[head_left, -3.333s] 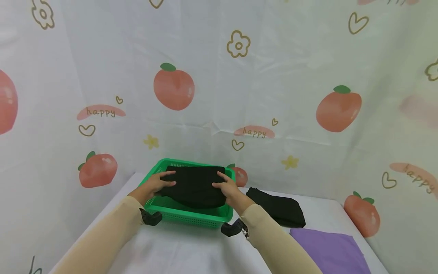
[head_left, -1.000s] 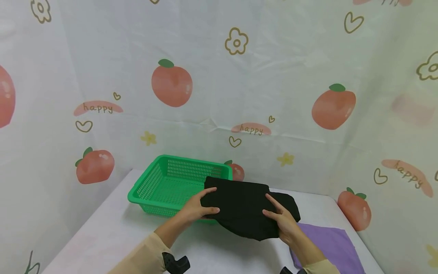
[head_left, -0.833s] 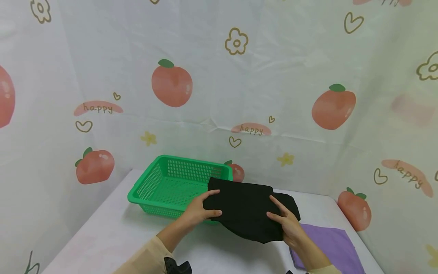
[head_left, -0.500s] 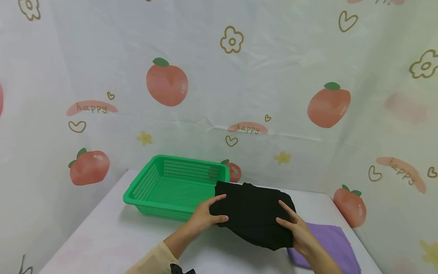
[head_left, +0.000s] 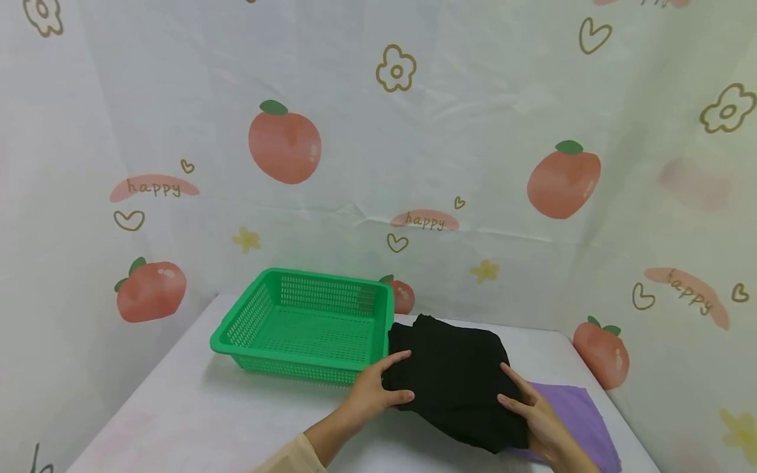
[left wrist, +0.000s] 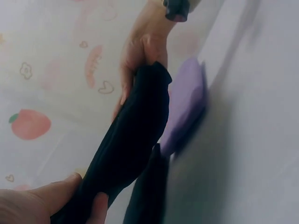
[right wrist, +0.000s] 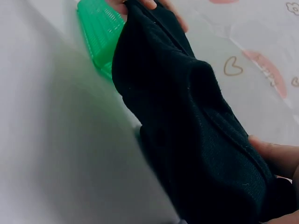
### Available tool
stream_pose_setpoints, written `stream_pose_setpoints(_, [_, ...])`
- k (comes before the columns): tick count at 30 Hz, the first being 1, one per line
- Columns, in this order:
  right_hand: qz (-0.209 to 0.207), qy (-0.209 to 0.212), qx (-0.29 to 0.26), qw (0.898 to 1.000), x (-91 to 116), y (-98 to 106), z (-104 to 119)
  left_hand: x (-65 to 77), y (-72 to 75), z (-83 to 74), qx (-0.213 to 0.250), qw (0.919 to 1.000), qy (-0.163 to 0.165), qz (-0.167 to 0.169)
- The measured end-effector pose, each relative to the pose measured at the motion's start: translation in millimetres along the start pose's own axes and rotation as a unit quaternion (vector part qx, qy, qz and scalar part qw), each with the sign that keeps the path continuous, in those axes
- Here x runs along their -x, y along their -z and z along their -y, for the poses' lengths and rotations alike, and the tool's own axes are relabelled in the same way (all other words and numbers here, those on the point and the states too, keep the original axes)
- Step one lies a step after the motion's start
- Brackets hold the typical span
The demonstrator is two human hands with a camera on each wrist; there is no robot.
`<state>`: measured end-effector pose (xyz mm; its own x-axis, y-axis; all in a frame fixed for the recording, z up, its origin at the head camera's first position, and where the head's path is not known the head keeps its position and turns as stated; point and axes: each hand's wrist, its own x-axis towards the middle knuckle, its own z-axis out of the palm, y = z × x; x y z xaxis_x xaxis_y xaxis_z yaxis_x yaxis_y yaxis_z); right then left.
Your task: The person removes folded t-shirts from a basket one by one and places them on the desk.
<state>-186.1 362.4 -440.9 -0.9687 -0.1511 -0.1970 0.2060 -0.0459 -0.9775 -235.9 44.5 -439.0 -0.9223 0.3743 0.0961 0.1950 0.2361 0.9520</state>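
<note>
A folded black cloth (head_left: 455, 394) is held up between my two hands, just right of the basket. My left hand (head_left: 375, 391) grips its left end, thumb and fingers on opposite faces. At the right end my right hand (head_left: 541, 420) pinches it the same way. The left wrist view shows the folded layers hanging clear of the table, with a second black cloth (left wrist: 148, 189) lying below. In the head view the held cloth overlaps that second one and hides most of it.
A green plastic basket (head_left: 301, 364) with slotted walls stands at the left, nothing inside. A folded purple cloth (head_left: 576, 414) lies at the right, partly behind my right hand. The white table (head_left: 195, 420) ends at a printed fabric backdrop (head_left: 355, 197).
Both hands have carried the black cloth out from over the basket, rightward and nearer, to over the second black cloth. The head view has turned slightly to the right.
</note>
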Motion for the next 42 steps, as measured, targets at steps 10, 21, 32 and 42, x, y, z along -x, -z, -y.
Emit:
stream_pose_setpoints(10, [-0.001, -0.021, -0.002, 1.0, 3.7, 9.2, -23.2, 7.0, -15.8, 16.2, -0.024, 0.9997, 0.002, -0.005])
stream_pose_setpoints(21, [-0.059, -0.009, 0.058, 0.997, 0.7, 5.3, -42.5, 8.6, -25.2, 45.4, -0.013, 0.9998, 0.012, -0.007])
stream_pose_setpoints(32, [-0.199, -0.001, 0.308, 0.93, -4.1, -4.1, -47.0, 11.1, -32.7, 69.9, -0.007, 0.9989, 0.028, -0.037])
stream_pose_setpoints(42, [-0.209, -0.003, 0.353, 0.912, -7.0, -4.4, -50.7, 10.2, -36.8, 71.2, -0.021, 0.9967, 0.043, -0.066])
